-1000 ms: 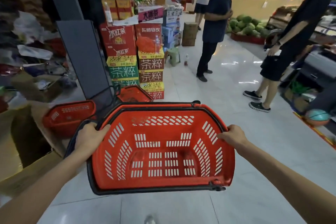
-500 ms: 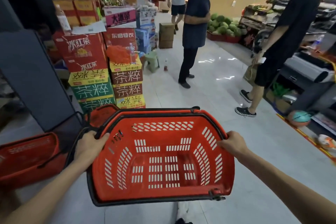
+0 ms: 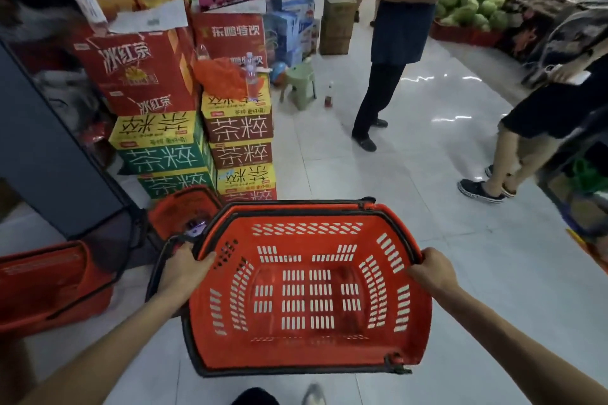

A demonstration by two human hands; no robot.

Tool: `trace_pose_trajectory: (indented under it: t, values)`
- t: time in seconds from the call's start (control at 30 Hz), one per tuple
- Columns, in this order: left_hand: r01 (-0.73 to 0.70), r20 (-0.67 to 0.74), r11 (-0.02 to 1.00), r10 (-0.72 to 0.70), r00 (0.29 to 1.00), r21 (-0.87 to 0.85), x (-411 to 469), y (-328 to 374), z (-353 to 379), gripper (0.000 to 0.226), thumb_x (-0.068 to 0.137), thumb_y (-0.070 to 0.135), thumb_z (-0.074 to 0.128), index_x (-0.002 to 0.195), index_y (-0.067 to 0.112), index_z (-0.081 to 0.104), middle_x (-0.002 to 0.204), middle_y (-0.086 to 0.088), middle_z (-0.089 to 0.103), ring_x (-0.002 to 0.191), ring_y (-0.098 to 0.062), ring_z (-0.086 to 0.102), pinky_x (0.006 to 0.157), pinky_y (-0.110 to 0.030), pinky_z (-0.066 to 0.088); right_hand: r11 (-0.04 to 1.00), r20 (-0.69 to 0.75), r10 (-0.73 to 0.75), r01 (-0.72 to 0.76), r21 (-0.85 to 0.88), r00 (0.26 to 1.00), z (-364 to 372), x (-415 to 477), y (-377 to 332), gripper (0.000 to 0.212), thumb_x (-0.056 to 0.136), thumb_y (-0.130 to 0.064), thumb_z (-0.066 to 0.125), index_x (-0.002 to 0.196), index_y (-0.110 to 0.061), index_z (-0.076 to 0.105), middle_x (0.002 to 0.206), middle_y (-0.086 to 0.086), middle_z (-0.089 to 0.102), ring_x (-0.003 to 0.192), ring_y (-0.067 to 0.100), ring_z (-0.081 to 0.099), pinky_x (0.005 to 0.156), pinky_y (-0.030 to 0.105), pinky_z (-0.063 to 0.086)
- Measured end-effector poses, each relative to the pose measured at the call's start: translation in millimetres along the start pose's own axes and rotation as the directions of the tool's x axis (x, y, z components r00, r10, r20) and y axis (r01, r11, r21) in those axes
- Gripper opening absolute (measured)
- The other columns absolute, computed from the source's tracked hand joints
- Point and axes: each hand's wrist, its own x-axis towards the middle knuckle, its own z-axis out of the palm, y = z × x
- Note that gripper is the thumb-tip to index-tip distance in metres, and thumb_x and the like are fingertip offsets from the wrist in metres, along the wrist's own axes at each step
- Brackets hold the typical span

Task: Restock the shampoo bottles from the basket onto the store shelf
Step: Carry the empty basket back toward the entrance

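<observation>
Basket (image 3: 388, 260), red plastic with black handles, held level in front of the body, near centre, above the white tiled floor (image 3: 411, 181). Its slotted bottom and walls are in full view. Left hand (image 3: 184, 270) grips the left rim, thumb over the edge. Right hand (image 3: 432, 268) grips the right rim, fingers curled under. A black handle loops out past the left hand. Second basket (image 3: 49, 286) sits low at near left; third basket (image 3: 184, 210) sits just beyond the left hand, against the cartons (image 3: 240, 128) stacked at far left. Green stool (image 3: 297, 82) and small bottle (image 3: 328, 95) on the floor beyond. Person in dark shirt (image 3: 398, 26) stands far centre; person in black shorts (image 3: 543, 115) at right. Watermelons (image 3: 470, 6) far right
</observation>
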Motion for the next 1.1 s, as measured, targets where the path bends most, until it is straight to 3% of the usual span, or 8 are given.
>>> trace_pose_trajectory:
  t: [0.1, 0.17, 0.3, 0.5, 0.73, 0.9, 1.03, 1.1]
  values:
    - [0.035, 0.030, 0.999, -0.034, 0.999, -0.027, 39.9, 10.7, 30.8, 0.038, 0.093, 0.038, 0.072, 0.118, 0.011, 0.065, 0.108, -0.014, 0.074, 0.095, -0.035, 0.070, 0.077, -0.040, 0.054, 0.998, 0.012, 0.029, -0.029, -0.057, 0.999, 9.0, 52.9, -11.9, 0.017, 0.072, -0.022, 0.073, 0.083, -0.013, 0.065, 0.070, 0.002, 0.069, 0.060, 0.018, 0.068, 0.051, 0.026, 0.051]
    - [0.044, 0.066, 0.997, -0.040, 0.997, -0.060, 50.0, 19.6, 42.7, 0.044, 0.091, 0.041, 0.073, 0.123, 0.011, 0.063, 0.109, -0.011, 0.074, 0.091, -0.033, 0.070, 0.070, -0.036, 0.050, 0.995, 0.007, 0.014, -0.013, -0.099, 1.000, 11.4, 69.7, -16.4, 0.020, 0.066, -0.027, 0.069, 0.074, -0.010, 0.062, 0.064, 0.001, 0.064, 0.058, 0.019, 0.063, 0.049, 0.026, 0.042]
    - [0.075, 0.083, 0.994, -0.068, 0.994, -0.084, 88.5, 27.7, 68.3, 0.042, 0.090, 0.043, 0.073, 0.120, 0.015, 0.063, 0.112, -0.009, 0.071, 0.086, -0.028, 0.065, 0.075, -0.036, 0.051, 0.989, 0.004, 0.052, -0.050, -0.140, 0.999, 35.7, 126.5, -17.8, 0.028, 0.062, -0.026, 0.065, 0.084, -0.007, 0.062, 0.070, 0.004, 0.064, 0.063, 0.024, 0.061, 0.060, 0.031, 0.049]
    - [-0.029, 0.034, 0.996, 0.032, 0.999, -0.079, 121.4, 73.1, 45.0, 0.046, 0.092, 0.042, 0.070, 0.126, 0.013, 0.062, 0.116, -0.013, 0.072, 0.098, -0.033, 0.070, 0.084, -0.040, 0.056, 0.993, -0.020, 0.117, -0.117, 0.018, 0.993, 29.0, 159.3, -32.9, 0.031, 0.065, -0.026, 0.073, 0.091, -0.010, 0.068, 0.075, 0.006, 0.073, 0.061, 0.024, 0.072, 0.056, 0.036, 0.060]
    - [-0.159, -0.007, 0.977, 0.160, 0.987, -0.144, 144.0, 132.5, 23.1, 0.056, 0.098, 0.036, 0.066, 0.146, 0.012, 0.049, 0.140, -0.014, 0.062, 0.124, -0.036, 0.061, 0.097, -0.036, 0.045, 0.953, -0.089, 0.178, -0.149, 0.264, 0.980, -10.8, 150.8, -87.2, 0.041, 0.061, -0.015, 0.080, 0.100, -0.008, 0.071, 0.084, 0.010, 0.075, 0.070, 0.030, 0.074, 0.073, 0.047, 0.064]
    - [-0.148, -0.059, 0.944, 0.136, 0.989, -0.296, 166.2, 160.8, -5.4, 0.057, 0.090, 0.037, 0.074, 0.138, 0.013, 0.056, 0.132, -0.009, 0.066, 0.118, -0.030, 0.063, 0.093, -0.031, 0.044, 0.946, -0.167, 0.084, -0.026, 0.322, 0.982, -39.0, 167.1, -136.9, 0.036, 0.065, -0.012, 0.080, 0.099, -0.006, 0.073, 0.089, 0.013, 0.075, 0.078, 0.032, 0.072, 0.081, 0.046, 0.062]
    - [-0.064, 0.021, 0.935, 0.076, 0.997, -0.348, 208.5, 163.6, -12.0, 0.102, 0.053, 0.070, 0.087, 0.137, 0.020, 0.059, 0.129, -0.002, 0.069, 0.109, -0.024, 0.070, 0.099, -0.042, 0.056, 0.918, -0.101, 0.052, -0.008, 0.397, 0.994, -50.9, 185.8, -152.7, 0.051, 0.064, -0.011, 0.082, 0.113, -0.009, 0.070, 0.096, 0.009, 0.076, 0.084, 0.030, 0.074, 0.085, 0.046, 0.062]
    - [-0.017, 0.100, 0.949, 0.051, 0.994, -0.314, 208.2, 148.6, 3.4, 0.096, 0.053, 0.067, 0.089, 0.130, 0.016, 0.064, 0.126, -0.002, 0.071, 0.105, -0.023, 0.070, 0.097, -0.040, 0.057, 0.955, -0.053, 0.045, -0.027, 0.295, 0.998, -47.9, 186.7, -140.4, 0.060, 0.065, -0.019, 0.088, 0.121, -0.012, 0.067, 0.109, 0.012, 0.074, 0.095, 0.032, 0.072, 0.088, 0.045, 0.060]
